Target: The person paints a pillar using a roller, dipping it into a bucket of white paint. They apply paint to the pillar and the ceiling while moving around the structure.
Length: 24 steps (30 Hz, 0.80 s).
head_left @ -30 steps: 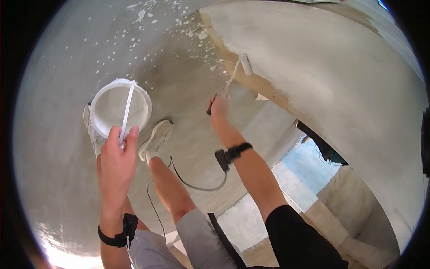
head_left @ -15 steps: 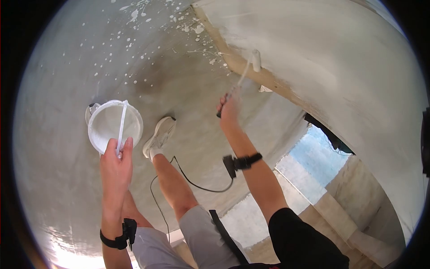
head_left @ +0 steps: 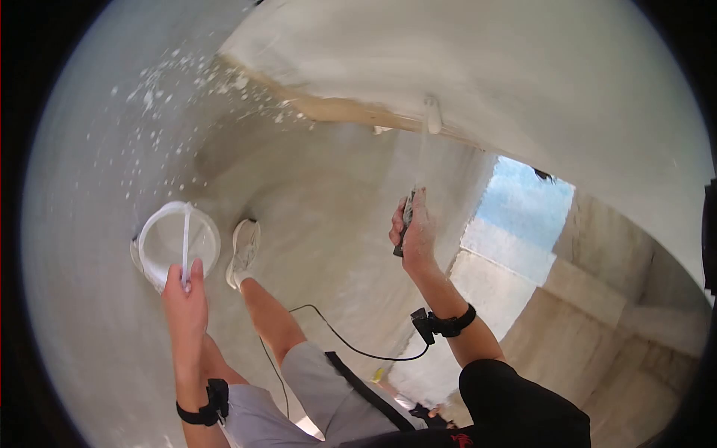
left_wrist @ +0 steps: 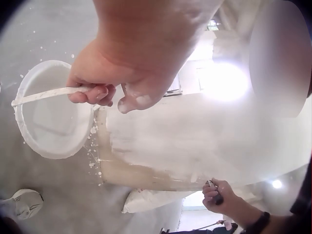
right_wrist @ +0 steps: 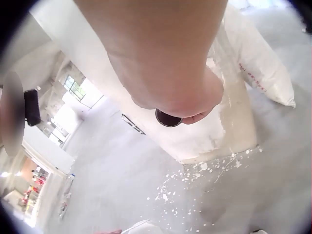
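floor (right_wrist: 112, 170) grey, white-spattered | window (right_wrist: 74, 88) dark-framed | light (left_wrist: 225, 82) glaring white

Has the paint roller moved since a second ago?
Yes: in the head view, the paint roller has moved rightward along the wall's lower edge, farther from the white floor splatters.

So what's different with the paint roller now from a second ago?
The right grip has moved the white cylindrical paint roller along the big pale painted surface, farther from the white splatters on the grey floor. The head camera's view has swung. Nothing was grabbed or let go: the right grip still holds the roller, the left grip the thin white handle of the round white bucket.
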### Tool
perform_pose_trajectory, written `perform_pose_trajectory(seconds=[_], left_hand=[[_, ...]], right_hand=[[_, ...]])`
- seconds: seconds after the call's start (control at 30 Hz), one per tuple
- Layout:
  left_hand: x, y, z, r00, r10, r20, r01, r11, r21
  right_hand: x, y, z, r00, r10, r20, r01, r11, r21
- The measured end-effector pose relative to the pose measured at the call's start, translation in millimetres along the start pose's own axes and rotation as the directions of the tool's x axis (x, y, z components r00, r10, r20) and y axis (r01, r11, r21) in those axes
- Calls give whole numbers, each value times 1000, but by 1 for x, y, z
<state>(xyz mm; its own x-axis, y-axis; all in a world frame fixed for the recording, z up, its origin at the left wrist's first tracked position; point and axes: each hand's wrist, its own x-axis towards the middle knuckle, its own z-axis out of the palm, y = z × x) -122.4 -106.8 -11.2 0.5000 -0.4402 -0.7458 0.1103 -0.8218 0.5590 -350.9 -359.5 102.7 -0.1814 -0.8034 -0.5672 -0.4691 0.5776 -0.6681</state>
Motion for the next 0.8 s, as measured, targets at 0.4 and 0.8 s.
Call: perform_pose_trajectory(seconds=[0.4, 0.8], left_hand=[[-37, 18, -17, 990, 136, 22, -137, 988, 76], [-48, -16, -19, 998, 52, 29, -54, 994, 99]], right_hand=[[-70, -58, -94, 942, -281, -183, 293, 955, 42], [-20, -16, -26, 974, -157, -164, 184, 969, 165]])
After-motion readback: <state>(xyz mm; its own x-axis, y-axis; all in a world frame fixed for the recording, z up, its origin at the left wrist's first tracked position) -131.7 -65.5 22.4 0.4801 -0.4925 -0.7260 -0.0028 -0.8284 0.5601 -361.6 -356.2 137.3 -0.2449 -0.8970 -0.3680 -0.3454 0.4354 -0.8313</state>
